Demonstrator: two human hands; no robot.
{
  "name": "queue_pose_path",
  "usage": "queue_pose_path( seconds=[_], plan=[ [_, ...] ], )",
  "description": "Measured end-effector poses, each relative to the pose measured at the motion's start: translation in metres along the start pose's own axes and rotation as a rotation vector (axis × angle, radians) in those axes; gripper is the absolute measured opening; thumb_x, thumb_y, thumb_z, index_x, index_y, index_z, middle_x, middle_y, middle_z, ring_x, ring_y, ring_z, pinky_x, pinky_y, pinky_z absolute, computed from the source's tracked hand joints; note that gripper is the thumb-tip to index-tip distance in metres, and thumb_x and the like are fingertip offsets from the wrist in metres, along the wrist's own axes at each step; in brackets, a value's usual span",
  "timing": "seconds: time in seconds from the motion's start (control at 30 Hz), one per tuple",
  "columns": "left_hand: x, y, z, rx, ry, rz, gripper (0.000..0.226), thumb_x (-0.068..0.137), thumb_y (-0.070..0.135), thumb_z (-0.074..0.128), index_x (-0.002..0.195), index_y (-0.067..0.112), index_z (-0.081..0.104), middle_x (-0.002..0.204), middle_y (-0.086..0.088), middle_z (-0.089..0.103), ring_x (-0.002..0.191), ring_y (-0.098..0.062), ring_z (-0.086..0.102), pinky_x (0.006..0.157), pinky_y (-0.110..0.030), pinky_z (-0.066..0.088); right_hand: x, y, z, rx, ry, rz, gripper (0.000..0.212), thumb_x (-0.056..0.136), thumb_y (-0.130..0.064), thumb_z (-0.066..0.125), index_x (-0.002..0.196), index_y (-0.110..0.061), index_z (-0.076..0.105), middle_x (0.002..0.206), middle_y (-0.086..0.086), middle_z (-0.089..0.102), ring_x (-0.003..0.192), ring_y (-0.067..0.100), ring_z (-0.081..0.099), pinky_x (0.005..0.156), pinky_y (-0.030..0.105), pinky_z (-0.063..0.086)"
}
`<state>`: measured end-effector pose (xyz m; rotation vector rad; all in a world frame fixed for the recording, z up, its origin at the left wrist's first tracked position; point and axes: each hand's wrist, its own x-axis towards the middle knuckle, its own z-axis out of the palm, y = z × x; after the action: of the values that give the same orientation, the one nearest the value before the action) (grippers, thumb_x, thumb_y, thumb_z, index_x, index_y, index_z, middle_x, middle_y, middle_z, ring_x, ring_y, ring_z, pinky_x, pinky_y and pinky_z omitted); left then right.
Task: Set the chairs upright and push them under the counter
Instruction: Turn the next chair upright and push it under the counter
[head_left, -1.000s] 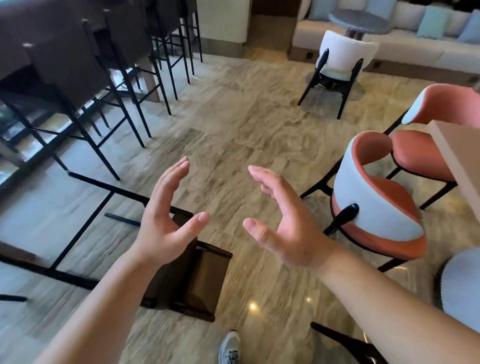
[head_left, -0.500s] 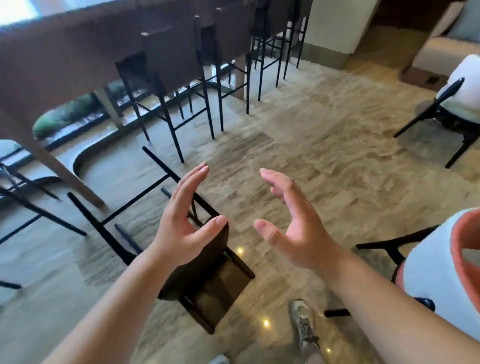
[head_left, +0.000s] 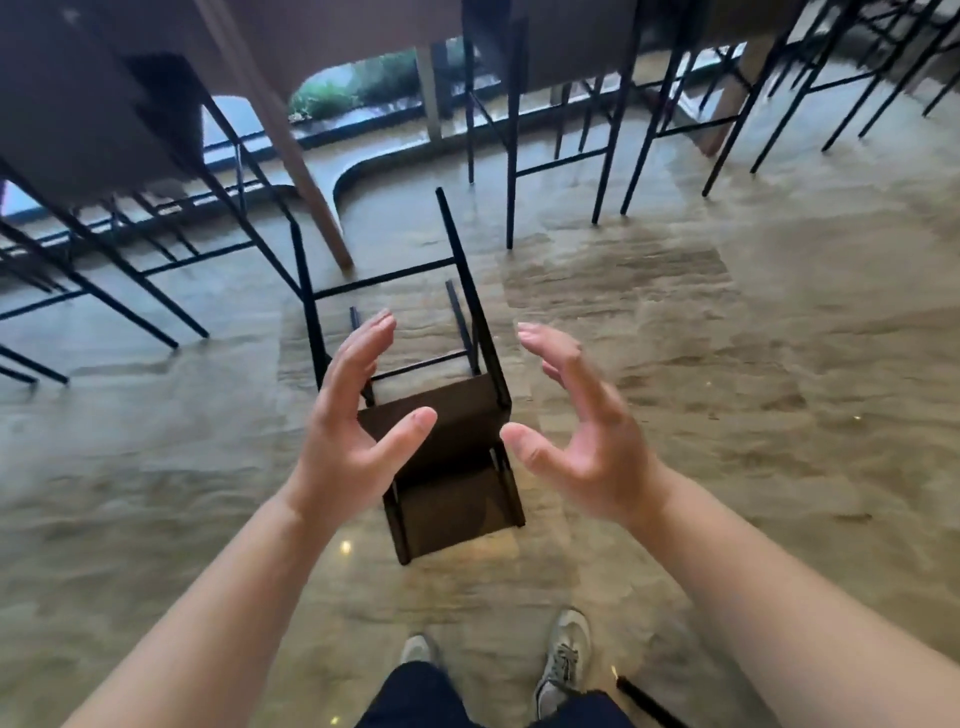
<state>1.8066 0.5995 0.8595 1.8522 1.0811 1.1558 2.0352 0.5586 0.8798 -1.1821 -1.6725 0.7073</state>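
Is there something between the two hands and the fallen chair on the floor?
Nothing visible. The left hand and the right hand hover open above the tipped bar chair, one on each side of its seat. Only air lies between the fingers and the chair.

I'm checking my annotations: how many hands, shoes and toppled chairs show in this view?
Hands: 2, left hand and right hand
Shoes: 2, left shoe and right shoe
Toppled chair: 1
Total: 5
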Motion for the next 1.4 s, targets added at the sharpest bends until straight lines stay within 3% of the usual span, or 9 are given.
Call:
queue_pose_path(
  seconds=[0.27, 0.43, 0.57, 0.67, 0.77, 0.93, 1.07, 1.23, 1.4],
  plan=[
    [-0.080, -0.199, 0.045, 0.125, 0.064, -0.110, 0.064, 0.080, 0.030, 0.066, 0.139, 0.014, 0.044, 0.143, -0.011, 0.049, 0.134, -0.029, 0.047, 0.110, -0.055, 0.037, -0.054, 0.193, 0.110, 0.036, -0.098, 0.065, 0.060, 0.079, -0.033, 0.065, 0.131, -0.009, 0.048, 0.138, 0.002, 0.049, 0.134, 0.017, 0.043, 0.106, 0.043, 0.040],
    [-0.138, -0.361, 0.095, 0.231, 0.066, -0.119, 0.057, 0.082, 0.032, 0.064, 0.129, 0.001, 0.055, 0.128, -0.004, 0.058, 0.123, -0.014, 0.054, 0.103, -0.029, 0.041, -0.093, 0.350, 0.214, -0.009, -0.217, 0.037, 0.058, 0.080, -0.032, 0.064, 0.128, -0.002, 0.052, 0.131, 0.007, 0.054, 0.127, 0.014, 0.048, 0.104, 0.033, 0.041],
    [-0.191, -0.498, 0.142, 0.314, -0.040, -0.130, 0.051, 0.085, 0.038, 0.063, 0.131, 0.016, 0.056, 0.131, 0.007, 0.056, 0.126, -0.004, 0.050, 0.104, -0.020, 0.038, -0.135, 0.481, 0.290, -0.127, -0.342, -0.028, 0.055, 0.083, -0.035, 0.064, 0.129, -0.007, 0.051, 0.132, 0.005, 0.054, 0.126, 0.009, 0.046, 0.105, 0.021, 0.037],
    [-0.227, -0.592, 0.171, 0.364, -0.159, -0.306, 0.048, 0.087, 0.050, 0.057, 0.130, 0.029, 0.056, 0.127, 0.015, 0.056, 0.120, -0.001, 0.052, 0.098, -0.019, 0.042, -0.165, 0.563, 0.335, -0.265, -0.478, 0.023, 0.057, 0.085, -0.045, 0.060, 0.133, -0.018, 0.047, 0.135, -0.003, 0.050, 0.125, -0.002, 0.039, 0.104, 0.009, 0.027],
    [-0.270, -0.677, 0.194, 0.554, -0.384, -0.399, 0.045, 0.088, 0.051, 0.058, 0.128, 0.030, 0.058, 0.125, 0.013, 0.057, 0.115, -0.003, 0.052, 0.094, -0.011, 0.036, -0.196, 0.642, 0.373, -0.427, -0.647, 0.083, 0.065, 0.084, -0.051, 0.060, 0.138, -0.019, 0.043, 0.142, -0.002, 0.044, 0.129, 0.007, 0.036, 0.106, 0.009, 0.019],
    [-0.324, -0.749, 0.222, 0.860, -0.831, -0.428, 0.064, 0.090, 0.057, 0.045, 0.147, 0.032, 0.032, 0.154, 0.003, 0.032, 0.133, -0.020, 0.039, 0.106, -0.039, 0.039, -0.250, 0.711, 0.395, -0.615, -0.829, 0.262, 0.073, 0.083, -0.062, 0.051, 0.144, -0.030, 0.026, 0.149, -0.005, 0.033, 0.134, 0.017, 0.033, 0.108, 0.034, 0.036],
    [-0.332, -0.763, 0.232, 1.018, -0.842, -0.341, 0.073, 0.089, 0.057, 0.042, 0.151, 0.028, 0.017, 0.161, -0.007, 0.014, 0.142, -0.029, 0.023, 0.111, -0.045, 0.031, -0.268, 0.717, 0.400, -0.761, -0.956, 0.223, 0.075, 0.088, -0.054, 0.049, 0.149, -0.026, 0.017, 0.159, 0.004, 0.016, 0.143, 0.024, 0.017, 0.114, 0.042, 0.026],
    [-0.353, -0.793, 0.245, 1.104, -0.911, -0.273, 0.105, 0.085, 0.073, 0.039, 0.139, 0.031, -0.040, 0.151, -0.011, -0.042, 0.143, -0.036, -0.028, 0.112, -0.064, 0.001, -0.294, 0.738, 0.419, -0.951, -1.060, 0.164, 0.076, 0.092, -0.048, 0.047, 0.151, -0.027, 0.002, 0.161, 0.010, -0.006, 0.147, 0.031, -0.002, 0.114, 0.055, 0.012],
    [-0.345, -0.795, 0.242, 1.132, -0.963, -0.225, 0.111, 0.082, 0.079, 0.042, 0.139, 0.032, -0.041, 0.145, -0.012, -0.049, 0.134, -0.039, -0.040, 0.108, -0.071, -0.002, -0.284, 0.751, 0.426, -1.042, -1.100, 0.041, 0.095, 0.087, -0.059, 0.054, 0.149, -0.028, -0.011, 0.158, 0.011, -0.021, 0.145, 0.037, -0.014, 0.111, 0.064, 0.008]
  ],
)
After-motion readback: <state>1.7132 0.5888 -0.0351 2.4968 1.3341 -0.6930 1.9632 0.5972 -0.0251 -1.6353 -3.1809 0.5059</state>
